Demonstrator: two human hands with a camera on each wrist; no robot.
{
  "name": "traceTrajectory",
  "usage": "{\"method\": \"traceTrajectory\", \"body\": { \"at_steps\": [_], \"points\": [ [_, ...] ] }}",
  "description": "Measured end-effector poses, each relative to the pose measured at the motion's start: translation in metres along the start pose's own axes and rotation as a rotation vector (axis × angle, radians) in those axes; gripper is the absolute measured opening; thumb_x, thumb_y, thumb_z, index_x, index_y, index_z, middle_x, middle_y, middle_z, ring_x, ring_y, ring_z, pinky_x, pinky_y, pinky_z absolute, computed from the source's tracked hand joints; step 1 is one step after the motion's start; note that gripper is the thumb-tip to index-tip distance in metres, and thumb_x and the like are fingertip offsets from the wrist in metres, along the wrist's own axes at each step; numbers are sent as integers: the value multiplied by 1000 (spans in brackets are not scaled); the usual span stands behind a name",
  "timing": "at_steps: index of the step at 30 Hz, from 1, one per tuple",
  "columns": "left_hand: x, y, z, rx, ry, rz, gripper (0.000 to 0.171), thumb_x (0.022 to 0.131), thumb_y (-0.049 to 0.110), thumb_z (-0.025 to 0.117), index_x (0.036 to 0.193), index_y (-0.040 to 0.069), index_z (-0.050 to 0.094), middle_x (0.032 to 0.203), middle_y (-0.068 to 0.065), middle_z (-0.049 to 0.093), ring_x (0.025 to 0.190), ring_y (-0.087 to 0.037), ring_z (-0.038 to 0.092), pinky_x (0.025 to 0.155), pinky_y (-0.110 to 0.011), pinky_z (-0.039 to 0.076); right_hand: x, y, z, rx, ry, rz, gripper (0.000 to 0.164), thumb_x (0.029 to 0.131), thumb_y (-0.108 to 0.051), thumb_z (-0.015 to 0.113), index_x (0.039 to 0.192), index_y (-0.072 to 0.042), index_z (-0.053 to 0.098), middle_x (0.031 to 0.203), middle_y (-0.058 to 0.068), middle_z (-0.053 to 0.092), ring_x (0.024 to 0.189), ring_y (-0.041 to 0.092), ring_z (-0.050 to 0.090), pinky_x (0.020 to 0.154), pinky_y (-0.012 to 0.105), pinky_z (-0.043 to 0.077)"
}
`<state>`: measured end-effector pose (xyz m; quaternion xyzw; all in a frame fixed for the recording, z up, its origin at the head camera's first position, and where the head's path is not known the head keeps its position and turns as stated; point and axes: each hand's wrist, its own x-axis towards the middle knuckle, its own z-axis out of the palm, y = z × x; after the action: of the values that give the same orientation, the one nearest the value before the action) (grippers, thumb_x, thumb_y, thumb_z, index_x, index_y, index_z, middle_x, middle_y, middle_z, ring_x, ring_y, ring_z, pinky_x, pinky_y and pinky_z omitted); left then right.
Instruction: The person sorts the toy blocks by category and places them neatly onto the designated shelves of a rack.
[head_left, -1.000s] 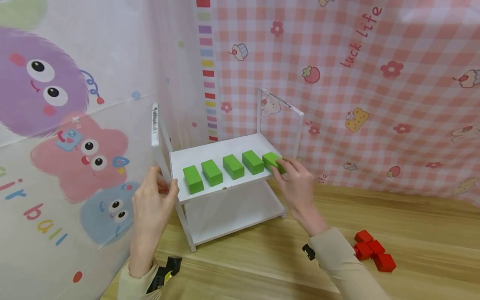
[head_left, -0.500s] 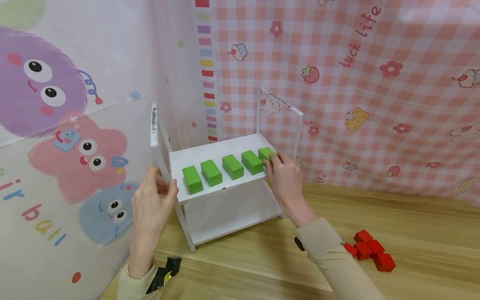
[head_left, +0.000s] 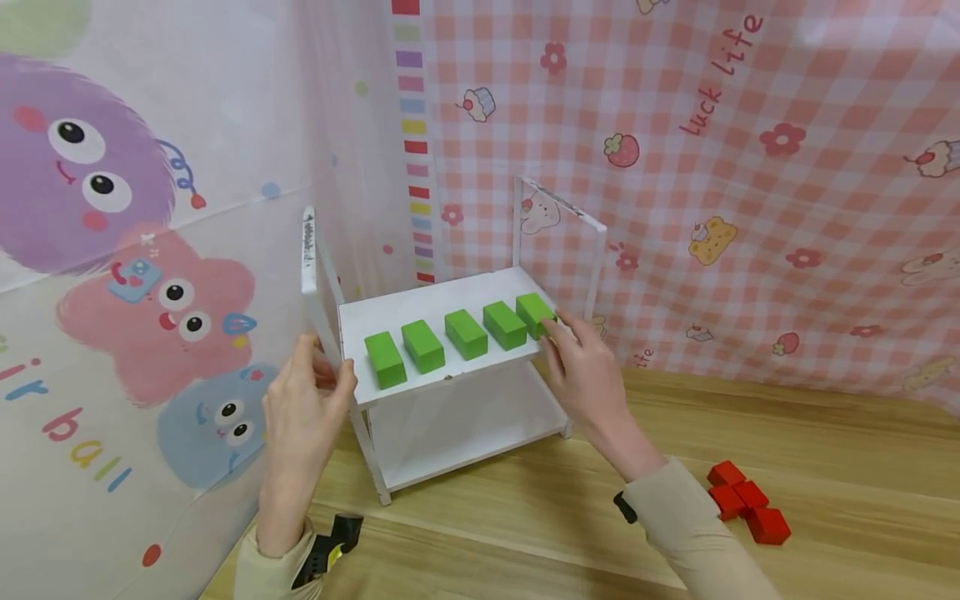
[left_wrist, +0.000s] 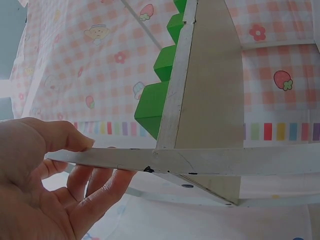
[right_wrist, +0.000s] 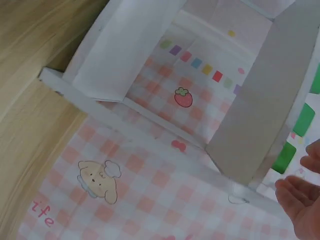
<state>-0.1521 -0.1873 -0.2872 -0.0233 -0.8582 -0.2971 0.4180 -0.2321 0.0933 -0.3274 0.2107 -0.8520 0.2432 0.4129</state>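
Observation:
A white two-tier shelf rack [head_left: 450,287] stands on the wooden surface. Several green blocks [head_left: 466,333] lie in a spaced row along its upper board. My left hand [head_left: 307,408] grips the rack's left front upright [left_wrist: 115,159], thumb on one side and fingers round the other in the left wrist view. At the row's right end, my right hand [head_left: 588,375] is beside the last green block [head_left: 534,312]. In the right wrist view, its thumb and fingers are spread apart, close to that green block [right_wrist: 284,157] but not gripping it.
Several red blocks [head_left: 746,496] lie in a cluster on the wooden surface [head_left: 847,450], right of the rack. A pink checked cloth [head_left: 675,167] hangs behind. A printed white cloth [head_left: 225,150] hangs close to the rack's left side.
The rightmost green block has shifted left and back, into line with the others. My right hand held it, then let go and drew back to the right. My left hand stayed put.

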Motion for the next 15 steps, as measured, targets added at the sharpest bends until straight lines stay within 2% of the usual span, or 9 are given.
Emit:
{"method": "traceTrajectory", "body": {
  "at_steps": [3,7,12,15],
  "points": [
    [0,0,0,-1,-2,-2,21,83,3,63,100,-3,53,71,-16,60,63,-32,65,56,-39,48,-11,7,-7,7,52,-98,22,84,-4,67,105,1,69,110,22,66,97,34,66,79,42,56],
    [-1,1,-1,2,-3,-4,21,83,3,63,100,-3,53,71,-16,60,63,-33,65,55,-38,48,-29,20,-19,14,56,-179,24,80,1,71,103,0,70,102,18,68,90,30,67,73,39,56],
    [-1,0,0,4,-2,-2,22,83,4,64,101,-3,53,71,-15,60,62,-32,63,55,-37,45,-55,46,-35,69,2,-208,32,71,8,75,101,1,70,99,16,68,87,28,68,69,37,56],
    [-1,1,0,4,-6,-7,21,83,5,63,100,-2,53,71,-16,60,62,-32,63,55,-36,45,-73,65,-46,79,-62,-176,35,67,9,76,101,0,70,98,14,68,86,26,68,68,32,54]
  ]
}}
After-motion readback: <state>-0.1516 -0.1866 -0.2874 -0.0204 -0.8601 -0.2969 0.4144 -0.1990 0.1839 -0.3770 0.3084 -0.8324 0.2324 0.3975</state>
